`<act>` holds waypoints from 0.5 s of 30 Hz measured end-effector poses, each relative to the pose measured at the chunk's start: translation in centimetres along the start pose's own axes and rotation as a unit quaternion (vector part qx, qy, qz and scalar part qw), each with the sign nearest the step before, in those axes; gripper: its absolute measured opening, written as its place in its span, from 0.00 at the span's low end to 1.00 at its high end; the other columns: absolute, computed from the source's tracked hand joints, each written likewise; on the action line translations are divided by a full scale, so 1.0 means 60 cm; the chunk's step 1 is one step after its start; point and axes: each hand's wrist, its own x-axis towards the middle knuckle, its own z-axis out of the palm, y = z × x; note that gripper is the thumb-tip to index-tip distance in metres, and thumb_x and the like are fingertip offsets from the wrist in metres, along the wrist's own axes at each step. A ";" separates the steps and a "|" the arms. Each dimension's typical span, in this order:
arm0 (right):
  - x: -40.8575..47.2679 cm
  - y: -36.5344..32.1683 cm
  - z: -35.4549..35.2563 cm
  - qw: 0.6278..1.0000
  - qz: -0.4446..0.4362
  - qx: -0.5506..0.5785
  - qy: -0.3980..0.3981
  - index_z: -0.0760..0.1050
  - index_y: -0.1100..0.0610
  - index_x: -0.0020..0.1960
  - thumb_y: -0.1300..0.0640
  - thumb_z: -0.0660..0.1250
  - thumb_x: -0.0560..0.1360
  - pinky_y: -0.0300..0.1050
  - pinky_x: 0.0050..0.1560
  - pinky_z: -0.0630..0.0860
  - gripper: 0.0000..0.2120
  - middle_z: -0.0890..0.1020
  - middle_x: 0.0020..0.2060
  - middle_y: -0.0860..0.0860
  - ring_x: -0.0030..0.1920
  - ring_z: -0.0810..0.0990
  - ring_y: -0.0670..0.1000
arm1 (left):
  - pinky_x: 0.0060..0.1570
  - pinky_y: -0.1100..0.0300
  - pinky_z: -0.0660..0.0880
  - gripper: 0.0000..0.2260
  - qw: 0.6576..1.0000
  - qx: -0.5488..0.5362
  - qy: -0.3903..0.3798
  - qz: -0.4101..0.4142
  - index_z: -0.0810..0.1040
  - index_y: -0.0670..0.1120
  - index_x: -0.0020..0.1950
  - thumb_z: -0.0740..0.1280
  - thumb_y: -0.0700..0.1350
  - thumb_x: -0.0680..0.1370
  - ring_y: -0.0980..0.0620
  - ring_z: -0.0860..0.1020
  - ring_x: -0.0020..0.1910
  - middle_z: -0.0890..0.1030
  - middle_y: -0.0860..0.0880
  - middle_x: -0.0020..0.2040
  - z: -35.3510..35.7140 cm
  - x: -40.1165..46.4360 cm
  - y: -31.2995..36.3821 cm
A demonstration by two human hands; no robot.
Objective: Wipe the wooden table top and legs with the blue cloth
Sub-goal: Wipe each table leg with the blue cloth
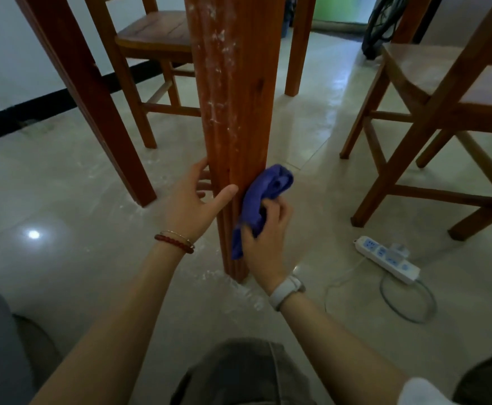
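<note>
The right hand (pixel 263 229) has its fingers curled round the bunched blue cloth (pixel 261 200), a closed grip that presses the cloth against the right face of the near desk leg (pixel 233 112), low down and a little above the leg's foot. The left hand (pixel 193 200) is spread loosely on the opposite side of the same leg, thumb lying across its front and fingers reaching behind it, steadying rather than gripping.

Judging by the leg itself, the work is only partly done: pale dusty smears run up the leg well above the cloth, and white powder lies on the floor (pixel 63 200) around its foot. Another leg (pixel 93 97) stands to the left of the near leg, its state hard to judge.

The desk top is out of view overhead, so whether it has been wiped cannot be told. The back of the near leg is hidden.
</note>
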 end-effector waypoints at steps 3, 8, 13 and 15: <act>-0.057 0.115 0.017 0.948 0.234 -0.070 -0.205 0.64 0.65 0.65 0.65 0.63 0.74 0.51 0.64 0.67 0.21 0.63 0.66 0.60 0.64 0.68 0.62 | 0.49 0.63 0.73 0.33 0.999 -0.029 0.008 -0.044 0.63 0.49 0.69 0.70 0.55 0.68 0.55 0.74 0.52 0.72 0.53 0.55 0.028 -0.017 -0.040; -0.109 0.173 -0.017 0.923 0.293 -0.113 -0.223 0.70 0.63 0.55 0.66 0.63 0.72 0.45 0.46 0.67 0.12 0.68 0.47 0.52 0.48 0.73 0.57 | 0.48 0.68 0.70 0.30 0.997 -0.034 0.001 -0.070 0.67 0.47 0.64 0.71 0.57 0.67 0.61 0.73 0.50 0.72 0.54 0.56 0.069 -0.040 -0.103; -0.057 0.100 -0.012 0.999 0.031 0.000 0.019 0.65 0.56 0.65 0.61 0.62 0.71 0.34 0.56 0.70 0.23 0.65 0.56 0.50 0.53 0.71 0.49 | 0.46 0.72 0.69 0.27 0.996 -0.036 0.012 -0.086 0.68 0.46 0.64 0.72 0.52 0.68 0.65 0.72 0.47 0.73 0.53 0.56 0.085 -0.041 -0.129; -0.062 0.094 0.011 0.999 -0.038 -0.033 -0.013 0.63 0.53 0.66 0.56 0.59 0.72 0.35 0.62 0.65 0.22 0.64 0.59 0.51 0.58 0.68 0.51 | 0.46 0.73 0.70 0.29 0.996 -0.040 0.017 -0.082 0.69 0.45 0.64 0.73 0.52 0.67 0.66 0.73 0.47 0.74 0.51 0.57 0.085 -0.039 -0.135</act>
